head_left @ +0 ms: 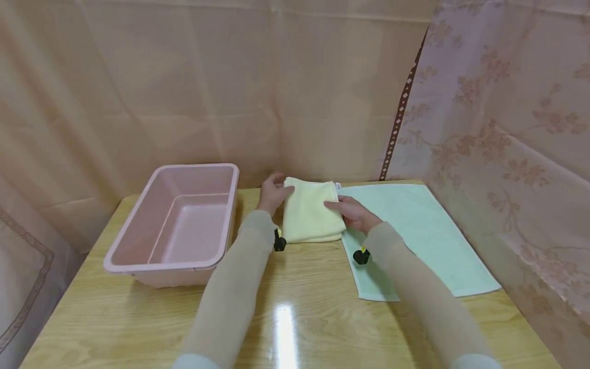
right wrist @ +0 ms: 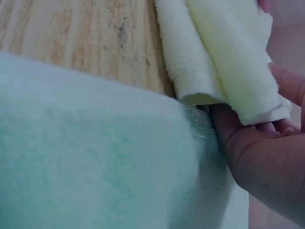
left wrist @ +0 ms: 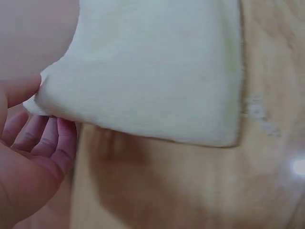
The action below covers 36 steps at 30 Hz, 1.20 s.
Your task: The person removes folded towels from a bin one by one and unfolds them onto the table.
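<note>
A folded pale yellow towel [head_left: 311, 212] lies at the back middle of the wooden table, its far side slightly raised. My left hand [head_left: 274, 193] pinches its far left corner; in the left wrist view the thumb is on top of the towel [left wrist: 157, 71] and the other fingers are beneath. On the right side, my right hand [head_left: 354, 212] holds the edge, thumb above and fingers tucked under the folded layers [right wrist: 233, 62]. A small white tag [head_left: 338, 185] sticks out at the far right corner. A mint green towel [head_left: 415, 230] lies spread flat beneath my right hand and forearm.
A pink plastic basin [head_left: 168, 267] with nothing in it stands on the left of the wooden table [head_left: 322, 318]. Beige curtain cloth [head_left: 230, 92] hangs along the back edge, and flowered cloth [head_left: 516, 143] closes off the right side.
</note>
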Each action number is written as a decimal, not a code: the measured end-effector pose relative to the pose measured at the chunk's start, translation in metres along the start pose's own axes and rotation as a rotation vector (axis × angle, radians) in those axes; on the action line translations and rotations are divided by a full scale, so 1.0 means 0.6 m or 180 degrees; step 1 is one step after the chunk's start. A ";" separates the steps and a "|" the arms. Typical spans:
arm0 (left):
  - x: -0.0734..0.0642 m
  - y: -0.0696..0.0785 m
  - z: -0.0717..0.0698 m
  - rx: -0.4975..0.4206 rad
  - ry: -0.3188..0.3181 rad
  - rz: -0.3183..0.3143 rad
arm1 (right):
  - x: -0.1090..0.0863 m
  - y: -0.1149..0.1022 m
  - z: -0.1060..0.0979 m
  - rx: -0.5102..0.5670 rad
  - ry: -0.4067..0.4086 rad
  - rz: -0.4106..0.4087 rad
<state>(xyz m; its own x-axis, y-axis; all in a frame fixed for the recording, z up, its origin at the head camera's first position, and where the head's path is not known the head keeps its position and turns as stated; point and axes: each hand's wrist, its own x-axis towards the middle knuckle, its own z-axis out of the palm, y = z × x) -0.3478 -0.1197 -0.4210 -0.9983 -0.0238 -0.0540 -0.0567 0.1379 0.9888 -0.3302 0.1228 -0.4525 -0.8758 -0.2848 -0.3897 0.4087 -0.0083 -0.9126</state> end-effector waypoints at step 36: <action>-0.024 -0.067 -0.016 0.1532 -0.0643 0.0441 | 0.021 0.003 -0.013 -0.0127 0.0413 -0.0133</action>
<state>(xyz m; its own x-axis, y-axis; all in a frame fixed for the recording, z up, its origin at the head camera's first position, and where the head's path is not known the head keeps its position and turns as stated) -0.3311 -0.1342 -0.4584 -0.9774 0.2114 0.0000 0.1222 0.5653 0.8158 -0.3425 0.1264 -0.4603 -0.9188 -0.1586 -0.3615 0.3629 0.0212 -0.9316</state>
